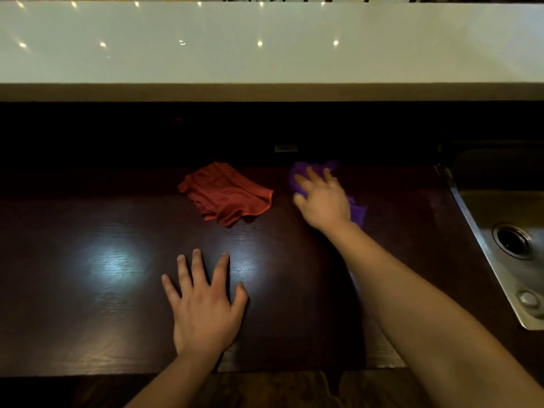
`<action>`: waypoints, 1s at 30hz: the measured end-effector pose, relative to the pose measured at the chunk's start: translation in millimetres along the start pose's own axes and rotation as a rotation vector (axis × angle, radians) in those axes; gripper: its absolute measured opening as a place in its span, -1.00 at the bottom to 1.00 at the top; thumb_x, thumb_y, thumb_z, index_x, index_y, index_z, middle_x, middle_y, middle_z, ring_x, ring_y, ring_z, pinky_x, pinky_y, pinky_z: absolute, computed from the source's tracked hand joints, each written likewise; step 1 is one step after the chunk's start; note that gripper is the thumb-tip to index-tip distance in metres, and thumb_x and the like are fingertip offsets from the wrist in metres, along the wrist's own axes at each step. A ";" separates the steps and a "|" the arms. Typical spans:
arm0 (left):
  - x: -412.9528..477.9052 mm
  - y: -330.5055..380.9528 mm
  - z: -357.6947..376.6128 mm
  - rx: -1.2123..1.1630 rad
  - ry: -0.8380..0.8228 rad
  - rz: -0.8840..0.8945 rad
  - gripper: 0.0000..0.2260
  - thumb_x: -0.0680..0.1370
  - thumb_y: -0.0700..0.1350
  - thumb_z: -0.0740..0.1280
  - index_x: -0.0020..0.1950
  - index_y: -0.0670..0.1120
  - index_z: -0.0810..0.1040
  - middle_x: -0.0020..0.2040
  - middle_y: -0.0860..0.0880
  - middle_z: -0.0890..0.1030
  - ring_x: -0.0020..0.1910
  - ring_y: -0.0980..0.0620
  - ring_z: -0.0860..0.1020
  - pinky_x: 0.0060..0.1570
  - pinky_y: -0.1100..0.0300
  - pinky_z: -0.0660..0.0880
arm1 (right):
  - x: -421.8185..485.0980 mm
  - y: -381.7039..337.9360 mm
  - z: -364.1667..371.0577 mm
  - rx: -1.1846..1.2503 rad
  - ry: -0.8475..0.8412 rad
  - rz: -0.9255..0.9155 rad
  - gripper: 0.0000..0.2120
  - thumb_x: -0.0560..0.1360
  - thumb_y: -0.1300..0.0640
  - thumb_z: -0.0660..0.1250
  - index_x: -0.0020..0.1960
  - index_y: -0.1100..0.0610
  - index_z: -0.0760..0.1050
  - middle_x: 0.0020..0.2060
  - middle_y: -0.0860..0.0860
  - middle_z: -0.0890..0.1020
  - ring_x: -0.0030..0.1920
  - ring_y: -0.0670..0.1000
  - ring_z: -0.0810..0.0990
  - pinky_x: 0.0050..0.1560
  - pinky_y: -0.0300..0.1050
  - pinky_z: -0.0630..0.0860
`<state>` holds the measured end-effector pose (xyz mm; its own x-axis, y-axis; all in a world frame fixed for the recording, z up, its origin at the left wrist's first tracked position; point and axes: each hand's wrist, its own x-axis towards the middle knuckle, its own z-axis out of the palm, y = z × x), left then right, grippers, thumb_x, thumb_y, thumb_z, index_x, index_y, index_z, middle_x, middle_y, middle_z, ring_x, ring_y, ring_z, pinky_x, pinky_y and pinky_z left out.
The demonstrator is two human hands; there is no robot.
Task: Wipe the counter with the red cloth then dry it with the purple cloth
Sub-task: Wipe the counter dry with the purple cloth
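The red cloth (226, 194) lies crumpled on the dark wooden counter (88, 290), a little left of centre and towards the back. Nothing touches it. To its right, my right hand (322, 198) lies on top of the purple cloth (357, 212), fingers curled onto it; the cloth shows only around the fingers and behind the wrist. My left hand (203, 304) rests flat on the counter near the front edge, fingers spread, holding nothing.
A steel sink (500, 245) with a round drain is set into the counter at the right. A raised white ledge (265, 54) runs along the whole back, with a dark recess below it. The counter's front edge is close to my body.
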<state>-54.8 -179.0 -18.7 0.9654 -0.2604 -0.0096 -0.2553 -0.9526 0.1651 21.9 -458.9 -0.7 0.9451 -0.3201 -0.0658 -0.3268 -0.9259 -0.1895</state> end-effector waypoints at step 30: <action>0.5 1.7 -3.8 -0.011 -0.006 0.000 -0.42 0.48 0.23 0.11 0.47 0.08 0.38 0.52 -0.27 0.29 0.54 -0.31 0.12 0.44 -0.40 0.03 | -103.4 61.2 8.6 -0.084 -0.002 -0.136 -0.47 0.52 -0.11 0.21 0.44 0.07 0.38 0.48 0.13 0.35 0.49 0.23 0.26 0.46 0.16 0.26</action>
<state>-54.5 -180.2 -14.7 0.9650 -0.2618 -0.0150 -0.2552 -0.9507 0.1764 -95.8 -480.7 -14.0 0.9806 -0.1900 -0.0473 -0.1943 -0.9742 -0.1147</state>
